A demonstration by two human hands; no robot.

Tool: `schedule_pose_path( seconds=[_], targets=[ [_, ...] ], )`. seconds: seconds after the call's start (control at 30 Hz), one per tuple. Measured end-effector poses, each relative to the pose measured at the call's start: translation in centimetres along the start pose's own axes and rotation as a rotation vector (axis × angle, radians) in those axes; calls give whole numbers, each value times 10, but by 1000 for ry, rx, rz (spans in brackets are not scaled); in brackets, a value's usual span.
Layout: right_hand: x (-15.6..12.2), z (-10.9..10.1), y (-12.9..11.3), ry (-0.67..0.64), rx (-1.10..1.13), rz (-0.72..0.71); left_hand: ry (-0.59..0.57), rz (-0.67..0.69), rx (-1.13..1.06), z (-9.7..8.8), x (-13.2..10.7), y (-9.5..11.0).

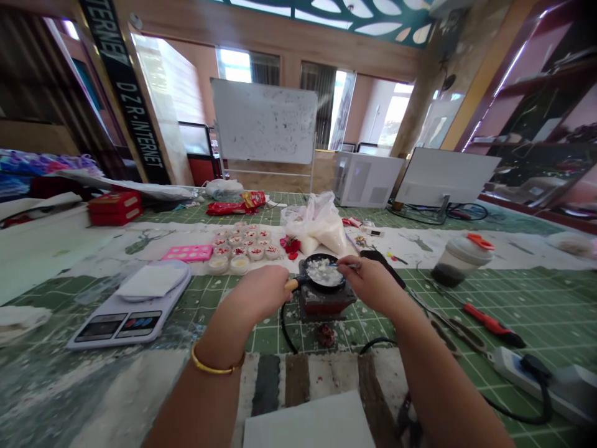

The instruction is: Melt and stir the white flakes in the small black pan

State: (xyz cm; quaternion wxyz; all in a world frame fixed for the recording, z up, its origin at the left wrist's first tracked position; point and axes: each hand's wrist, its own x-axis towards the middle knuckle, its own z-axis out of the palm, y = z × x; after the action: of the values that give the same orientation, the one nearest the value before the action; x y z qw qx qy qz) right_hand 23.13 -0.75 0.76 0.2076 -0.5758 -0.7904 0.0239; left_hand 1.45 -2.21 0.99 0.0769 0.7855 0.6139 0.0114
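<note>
My left hand (263, 292) is closed round the wooden handle (291, 284) of a small black frying pan (325, 287). White flakes and lumps (321, 272) fill the pan, which sits on a small dark-topped electric heater (326, 306). Over the pan's right rim, my right hand (366, 280) grips a thin, greyish stirring tool (342, 265), its tip among the white lumps. What shape that tip has, I cannot make out. Behind and left of the pan stand several small clear cups (255, 253), many with red bits on white filling.
A pink mould (188, 252) and a kitchen scale (135, 305) lie to the left. Behind the pan stands a plastic bag of white material (321, 227). On the right are a lidded jar (461, 258), scissors (454, 326), a red-handled screwdriver (492, 323) and a power strip (536, 379).
</note>
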Motion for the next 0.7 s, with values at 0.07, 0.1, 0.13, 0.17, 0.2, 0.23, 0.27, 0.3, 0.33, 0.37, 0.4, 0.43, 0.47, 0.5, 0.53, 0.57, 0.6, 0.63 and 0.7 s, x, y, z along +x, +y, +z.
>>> schedule_pose_path(
  seconds=[0.07, 0.1, 0.13, 0.17, 0.2, 0.23, 0.27, 0.3, 0.33, 0.37, 0.4, 0.43, 0.47, 0.5, 0.53, 0.57, 0.6, 0.63, 0.7],
  targets=[
    [-7, -5, -3, -43, 82, -73, -1, -4, -2, 0, 0, 0],
    [-10, -9, -4, -58, 106, -100, -4, -6, -6, 0, 0, -1],
    [-14, -12, -5, -69, 119, -116, -5, -6, -11, 0, -1, -1],
    [-16, -15, -6, -78, 128, -120, -4, -8, -16, 0, -1, -1],
    [-17, -17, -6, -94, 141, -122, -6, -10, -19, 0, -1, -1],
    [-17, -16, -6, -115, 159, -126, -7, -10, -21, -1, -1, -1],
    [-15, -15, -6, -132, 182, -129, -7, -11, -20, -1, -1, -1],
    [-13, -12, -5, -141, 195, -125, -9, -13, -19, -1, -1, -1],
    [-10, -9, -4, -134, 184, -108, -12, -15, -18, -1, -1, -1],
    [-7, -7, -3, -112, 146, -78, -15, -17, -17, -1, -1, -2],
    [-5, -6, -1, -82, 89, -44, -14, -18, -15, -1, -1, -2],
    [-4, -5, 0, -56, 34, -19, -13, -19, -12, -2, -1, -2],
    [-5, -6, 1, -45, -1, -16, -12, -17, -9, -2, -1, -2],
    [-6, -7, 2, -48, -7, -38, -13, -16, -6, -2, -1, -2],
    [-7, -8, 2, -62, 15, -80, -11, -17, -3, -2, -1, -1],
    [-8, -9, 1, -82, 53, -131, -9, -19, -4, -2, -1, -1],
    [-9, -9, 0, -94, 88, -175, -8, -22, -8, -3, -2, 0],
    [-9, -8, -1, -96, 107, -193, -7, -25, -14, -3, -2, 0],
    [-7, -6, -2, -74, 72, -145, -10, -32, -27, -3, -2, 0]
  ],
)
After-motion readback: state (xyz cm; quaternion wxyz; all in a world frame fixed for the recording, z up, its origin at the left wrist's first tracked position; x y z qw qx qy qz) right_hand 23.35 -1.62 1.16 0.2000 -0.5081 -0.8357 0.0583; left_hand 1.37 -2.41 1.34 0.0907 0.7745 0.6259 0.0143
